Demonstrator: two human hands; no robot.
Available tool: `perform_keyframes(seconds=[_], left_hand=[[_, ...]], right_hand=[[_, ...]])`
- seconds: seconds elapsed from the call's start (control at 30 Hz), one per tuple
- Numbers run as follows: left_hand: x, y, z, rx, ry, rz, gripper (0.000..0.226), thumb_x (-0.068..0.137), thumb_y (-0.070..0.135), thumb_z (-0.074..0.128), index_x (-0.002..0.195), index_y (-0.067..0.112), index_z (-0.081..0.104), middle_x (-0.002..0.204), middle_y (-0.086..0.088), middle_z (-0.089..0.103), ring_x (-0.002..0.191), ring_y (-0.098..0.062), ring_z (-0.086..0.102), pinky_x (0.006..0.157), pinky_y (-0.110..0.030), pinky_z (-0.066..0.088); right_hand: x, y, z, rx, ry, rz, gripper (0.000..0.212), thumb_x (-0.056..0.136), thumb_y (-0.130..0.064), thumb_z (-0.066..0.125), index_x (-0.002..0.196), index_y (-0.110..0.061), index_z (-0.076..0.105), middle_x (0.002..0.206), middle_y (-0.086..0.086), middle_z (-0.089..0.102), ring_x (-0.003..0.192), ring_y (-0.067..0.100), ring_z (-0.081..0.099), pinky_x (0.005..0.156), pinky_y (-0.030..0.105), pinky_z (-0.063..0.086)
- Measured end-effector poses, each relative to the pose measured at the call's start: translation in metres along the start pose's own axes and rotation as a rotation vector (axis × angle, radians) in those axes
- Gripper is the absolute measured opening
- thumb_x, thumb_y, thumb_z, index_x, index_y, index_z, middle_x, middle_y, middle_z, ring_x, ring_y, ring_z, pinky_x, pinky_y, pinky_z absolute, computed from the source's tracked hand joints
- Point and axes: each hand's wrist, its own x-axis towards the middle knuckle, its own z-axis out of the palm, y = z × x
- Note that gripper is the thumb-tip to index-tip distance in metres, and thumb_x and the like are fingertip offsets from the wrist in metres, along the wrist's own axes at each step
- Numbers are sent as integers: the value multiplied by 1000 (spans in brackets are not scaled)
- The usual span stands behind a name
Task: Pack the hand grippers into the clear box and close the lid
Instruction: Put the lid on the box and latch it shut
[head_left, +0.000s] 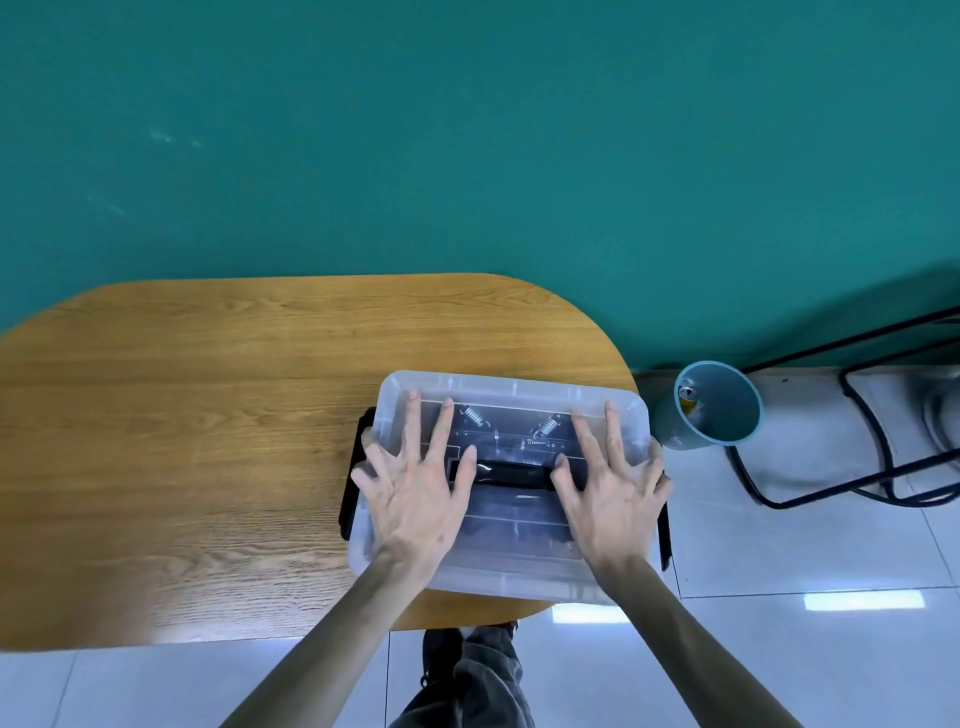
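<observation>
The clear box stands at the right end of the wooden table, with its clear lid lying on top. Through the lid I see black hand grippers with metal springs inside, and a black handle at the lid's middle. My left hand lies flat on the lid's left half, fingers spread. My right hand lies flat on the right half, fingers spread too. Black side latches stick out at both ends of the box.
A teal bin with a can inside stands on the tiled floor right of the table. Behind it is a black metal frame. A green wall runs along the table's far edge. My legs show below the near edge.
</observation>
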Motion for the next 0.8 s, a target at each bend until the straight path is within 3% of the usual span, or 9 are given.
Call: perform_keyframes(seconds=[0.3,0.6,0.73,0.8], left_hand=[[2,6,6,18,-23,-20,64,98,64,10,156,44,-8,166,8,-17,135,-50,18,83,-51,40],[2,1,1,20,-97,9,66,97,68,6,156,43,-9,166,3,-21,141,-56,6,95,-58,38],[-11,-25,-3,23,-88,102,72,96,70,11,157,38,-7,165,-2,-22,150,-47,-3,111,-64,23],[-18,-43,-4,9,-81,98,76,95,70,11,158,32,-9,165,-3,-23,151,-41,-9,117,-64,14]], right_hand=[[-1,0,2,-83,-39,-43,62,97,-54,26,157,-40,16,165,0,18,137,54,20,94,56,36],[-3,4,-6,-52,-99,-100,62,101,-52,23,159,-35,6,167,4,15,146,55,5,102,59,36],[-15,41,-8,-12,-75,-205,60,105,-48,15,160,-24,9,168,6,7,152,39,5,113,53,33],[-22,56,-8,41,-57,-206,62,105,-45,21,160,-20,8,168,5,4,153,32,8,116,50,31]])
